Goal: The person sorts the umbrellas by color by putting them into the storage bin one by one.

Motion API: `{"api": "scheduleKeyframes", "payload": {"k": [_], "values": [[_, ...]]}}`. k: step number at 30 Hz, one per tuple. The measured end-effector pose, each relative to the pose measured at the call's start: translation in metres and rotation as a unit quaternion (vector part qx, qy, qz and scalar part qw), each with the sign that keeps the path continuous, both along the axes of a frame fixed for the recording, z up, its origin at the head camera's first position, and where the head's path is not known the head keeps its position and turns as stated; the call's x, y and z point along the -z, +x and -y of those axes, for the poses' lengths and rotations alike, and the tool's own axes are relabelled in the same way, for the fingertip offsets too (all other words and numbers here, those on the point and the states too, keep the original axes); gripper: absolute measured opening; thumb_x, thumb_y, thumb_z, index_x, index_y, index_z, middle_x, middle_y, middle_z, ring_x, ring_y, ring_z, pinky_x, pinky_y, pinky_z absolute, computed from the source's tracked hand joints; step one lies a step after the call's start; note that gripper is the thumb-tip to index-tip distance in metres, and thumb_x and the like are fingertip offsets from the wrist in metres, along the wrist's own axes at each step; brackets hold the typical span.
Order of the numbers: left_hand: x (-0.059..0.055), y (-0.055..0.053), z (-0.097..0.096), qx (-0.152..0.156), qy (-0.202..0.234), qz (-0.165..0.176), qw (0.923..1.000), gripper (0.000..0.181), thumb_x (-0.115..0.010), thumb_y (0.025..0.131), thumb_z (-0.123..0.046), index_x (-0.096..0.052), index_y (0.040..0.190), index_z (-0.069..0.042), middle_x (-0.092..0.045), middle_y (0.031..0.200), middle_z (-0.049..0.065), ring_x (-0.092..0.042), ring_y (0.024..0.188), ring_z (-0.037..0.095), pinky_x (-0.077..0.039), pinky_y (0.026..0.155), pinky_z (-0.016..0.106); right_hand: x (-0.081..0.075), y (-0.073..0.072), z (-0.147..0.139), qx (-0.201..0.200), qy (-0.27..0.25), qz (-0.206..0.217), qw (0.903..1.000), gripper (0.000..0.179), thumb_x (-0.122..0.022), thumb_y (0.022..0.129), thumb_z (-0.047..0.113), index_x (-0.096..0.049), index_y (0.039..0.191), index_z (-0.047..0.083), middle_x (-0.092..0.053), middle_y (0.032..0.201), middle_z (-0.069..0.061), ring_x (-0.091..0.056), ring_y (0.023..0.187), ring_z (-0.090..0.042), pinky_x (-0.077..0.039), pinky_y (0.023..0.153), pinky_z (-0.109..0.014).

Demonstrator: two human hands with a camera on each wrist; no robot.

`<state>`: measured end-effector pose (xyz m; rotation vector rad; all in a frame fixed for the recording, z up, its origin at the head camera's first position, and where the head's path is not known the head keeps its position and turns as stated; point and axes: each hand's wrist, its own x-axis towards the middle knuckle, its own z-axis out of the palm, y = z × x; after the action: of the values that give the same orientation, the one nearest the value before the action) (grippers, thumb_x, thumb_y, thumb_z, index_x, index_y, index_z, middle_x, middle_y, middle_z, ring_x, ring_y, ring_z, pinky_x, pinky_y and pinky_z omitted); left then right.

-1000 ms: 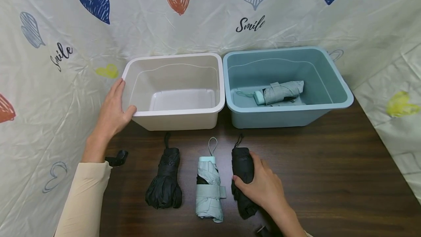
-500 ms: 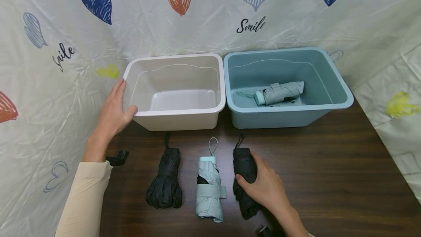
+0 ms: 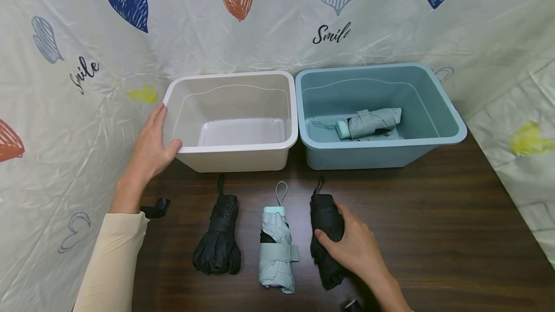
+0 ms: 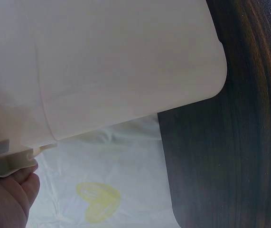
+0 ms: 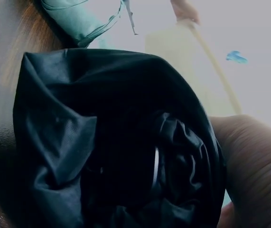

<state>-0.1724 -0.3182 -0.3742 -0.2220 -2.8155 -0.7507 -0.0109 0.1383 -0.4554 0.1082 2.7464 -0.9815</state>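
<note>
My right hand (image 3: 356, 247) grips a folded black umbrella (image 3: 327, 225), thumb on its left side and fingers on its right. The umbrella's gathered end fills much of the right wrist view. My left hand (image 3: 149, 148) holds the front left corner of the white bin (image 3: 234, 149), its thumb at the front rim and fingers along the left side. In the left wrist view the fingers (image 4: 28, 187) are under the bin's lip. Beside the gripped umbrella lies a light blue folded umbrella (image 3: 277, 254) with a wrist loop. Farther left lies another black folded umbrella (image 3: 220, 240).
To the right of the white bin stands a blue bin (image 3: 368, 154), with a light blue folded umbrella (image 3: 374, 122) lying inside. Both bins stand on the dark wooden table (image 3: 438, 225) against a white sheet (image 3: 277, 8) printed with hearts.
The right hand and its black umbrella have shifted slightly to the right, away from the light blue umbrella. The left hand stays at the white bin's corner.
</note>
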Motion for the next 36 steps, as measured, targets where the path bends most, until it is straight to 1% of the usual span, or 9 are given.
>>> {"api": "scheduleKeyframes", "payload": {"k": [5,9,12,19,22,26,30,36], "values": [[0.0,0.001,0.0,0.001,0.003,0.002,1.0,0.087,-0.057,0.088,-0.023,-0.026,0.166,0.002,-0.023,0.176,0.02,-0.028,0.159,0.047,-0.027,0.125,0.068,-0.003,-0.001,-0.002,-0.003,-0.016,-0.002,0.9999,0.09,-0.077,0.091,0.049,-0.041,0.161,0.007,-0.056,0.154,-0.028,-0.064,0.127,-0.051,-0.058,0.092,-0.061],[0.001,0.001,0.001,0.004,0.006,0.003,1.0,0.087,-0.055,0.088,-0.023,-0.024,0.166,0.002,-0.022,0.176,0.02,-0.029,0.159,0.047,-0.027,0.125,0.068,-0.005,-0.002,-0.006,-0.008,-0.026,-0.007,0.9996,0.09,-0.076,0.091,0.05,-0.04,0.162,0.007,-0.054,0.155,-0.028,-0.061,0.133,-0.052,-0.055,0.1,-0.066],[0.0,0.001,0.001,0.003,0.004,0.003,1.0,0.088,-0.056,0.088,-0.023,-0.025,0.166,0.002,-0.022,0.176,0.02,-0.028,0.159,0.047,-0.027,0.125,0.068,-0.007,-0.002,-0.008,-0.009,-0.031,-0.017,0.9993,0.09,-0.077,0.091,0.049,-0.04,0.162,0.007,-0.055,0.154,-0.028,-0.061,0.132,-0.051,-0.054,0.1,-0.066],[0.0,0.002,0.001,-0.002,0.0,0.002,1.0,0.087,-0.057,0.088,-0.023,-0.027,0.165,0.002,-0.024,0.175,0.02,-0.029,0.159,0.047,-0.028,0.124,0.068,-0.01,-0.003,-0.01,-0.011,-0.041,-0.043,0.9982,0.088,-0.08,0.09,0.045,-0.043,0.16,0.008,-0.063,0.145,-0.027,-0.067,0.122,-0.045,-0.057,0.092,-0.061],[0.0,0.002,0.001,-0.001,0.0,0.0,1.0,0.087,-0.057,0.088,-0.023,-0.027,0.165,0.002,-0.024,0.175,0.02,-0.029,0.159,0.047,-0.028,0.124,0.068,-0.013,-0.004,-0.011,-0.014,-0.042,-0.049,0.9978,0.087,-0.08,0.089,0.044,-0.043,0.16,0.009,-0.064,0.142,-0.025,-0.069,0.115,-0.04,-0.058,0.086,-0.056],[0.0,0.002,0.0,0.002,0.003,-0.001,1.0,0.087,-0.057,0.088,-0.023,-0.026,0.165,0.003,-0.024,0.175,0.02,-0.029,0.159,0.047,-0.028,0.124,0.068,-0.016,-0.006,-0.013,-0.015,-0.046,-0.055,0.9973,0.086,-0.081,0.088,0.041,-0.044,0.159,0.009,-0.066,0.138,-0.023,-0.071,0.107,-0.034,-0.057,0.077,-0.045],[-0.001,0.001,0.0,0.003,0.006,0.0,1.0,0.087,-0.057,0.088,-0.022,-0.026,0.166,0.002,-0.024,0.175,0.02,-0.029,0.159,0.047,-0.028,0.125,0.068,-0.019,-0.007,-0.015,-0.015,-0.053,-0.055,0.997,0.085,-0.082,0.088,0.04,-0.044,0.159,0.01,-0.066,0.138,-0.022,-0.071,0.106,-0.033,-0.055,0.073,-0.038],[0.0,0.001,0.0,0.001,0.005,-0.002,1.0,0.088,-0.059,0.087,-0.02,-0.027,0.165,0.003,-0.025,0.175,0.021,-0.029,0.159,0.047,-0.027,0.126,0.067,-0.022,-0.008,-0.017,-0.016,-0.056,-0.054,0.9968,0.085,-0.082,0.088,0.041,-0.044,0.159,0.012,-0.067,0.134,-0.021,-0.071,0.105,-0.032,-0.054,0.072,-0.036]]}}
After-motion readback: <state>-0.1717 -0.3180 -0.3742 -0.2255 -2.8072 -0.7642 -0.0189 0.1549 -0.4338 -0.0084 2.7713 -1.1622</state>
